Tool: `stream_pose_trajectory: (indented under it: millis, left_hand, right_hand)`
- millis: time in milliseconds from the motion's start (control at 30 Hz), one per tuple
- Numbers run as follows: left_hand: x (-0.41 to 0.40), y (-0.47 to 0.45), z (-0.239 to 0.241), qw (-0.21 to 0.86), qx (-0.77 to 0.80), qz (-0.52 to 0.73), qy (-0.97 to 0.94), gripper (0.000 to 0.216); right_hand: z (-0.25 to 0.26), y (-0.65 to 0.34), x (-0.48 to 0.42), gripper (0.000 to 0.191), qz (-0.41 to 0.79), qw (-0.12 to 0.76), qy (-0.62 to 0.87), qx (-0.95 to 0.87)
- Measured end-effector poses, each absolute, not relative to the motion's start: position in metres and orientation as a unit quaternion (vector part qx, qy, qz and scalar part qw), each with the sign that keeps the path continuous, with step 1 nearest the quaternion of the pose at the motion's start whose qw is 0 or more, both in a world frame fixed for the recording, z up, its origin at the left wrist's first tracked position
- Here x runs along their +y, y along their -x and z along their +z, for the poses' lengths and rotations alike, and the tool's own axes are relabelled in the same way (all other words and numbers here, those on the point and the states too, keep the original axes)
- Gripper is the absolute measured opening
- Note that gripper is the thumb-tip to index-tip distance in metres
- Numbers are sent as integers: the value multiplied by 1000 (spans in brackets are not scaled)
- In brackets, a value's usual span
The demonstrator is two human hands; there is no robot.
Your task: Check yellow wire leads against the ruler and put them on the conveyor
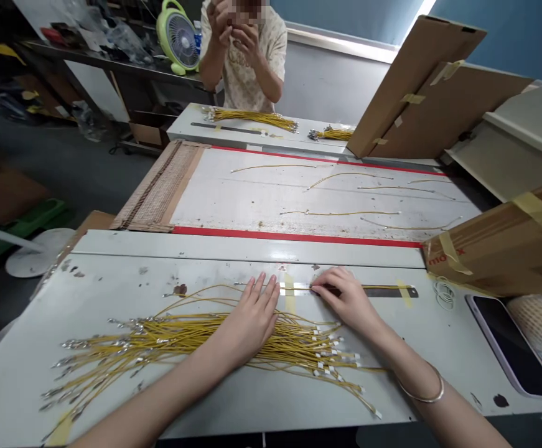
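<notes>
Yellow wires (158, 339) — lay fanned in a loose bundle across the near grey worktop (112, 280), bare metal terminals at the left ends, small white tags at the right. Left hand (252, 317) — rested palm down on the middle of the bundle, fingers (264, 292) straight and slightly spread, gripping nothing. Right hand (348, 302) — sat just beside it, touching a dark metal strip (383, 291) taped flat to the worktop, fingertips drawn together over a single wire (261, 285) laid along the strip. Could not tell whether that wire was pinched or only pressed down. Wore a thin bangle (422, 389) on the right wrist.

Near the right edge: a few white rubber bands (444, 292), a phone (508, 348) face up, and a taped cardboard box (499, 246). Beyond the worktop: a pale belt (252, 205) edged in red, dotted with separate wires (340, 213) lying well apart. At the far end: another person (247, 68), both hands raised, with more yellow bundles (252, 117) in front and a green fan (177, 37) behind.
</notes>
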State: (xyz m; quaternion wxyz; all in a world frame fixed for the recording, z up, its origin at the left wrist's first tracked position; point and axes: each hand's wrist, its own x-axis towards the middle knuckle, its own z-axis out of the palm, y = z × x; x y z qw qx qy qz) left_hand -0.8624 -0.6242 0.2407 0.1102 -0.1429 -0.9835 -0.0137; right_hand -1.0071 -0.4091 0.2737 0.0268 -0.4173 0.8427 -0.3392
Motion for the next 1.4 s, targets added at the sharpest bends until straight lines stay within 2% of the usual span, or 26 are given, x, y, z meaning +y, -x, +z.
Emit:
stream_pose_trajectory:
  millis: [233,500,1000,1400]
  left_hand:
    - [-620,861,245,106,-986,-20,131,49]
    - [-618,861,246,111,-985,-2,131,50]
    - [-615,859,244,94,-989,-31,113,51]
    - [-618,860,237,145,-981,-72,103,49]
  right_hand:
    - [278,1001,-457,8,-286,105,468,830]
    - [280,1000,-456,13,-222,114,479,842]
    - [282,1000,-456,15,-222,121,484,838]
    - [284,997,-459,12,-190,110,471,854]
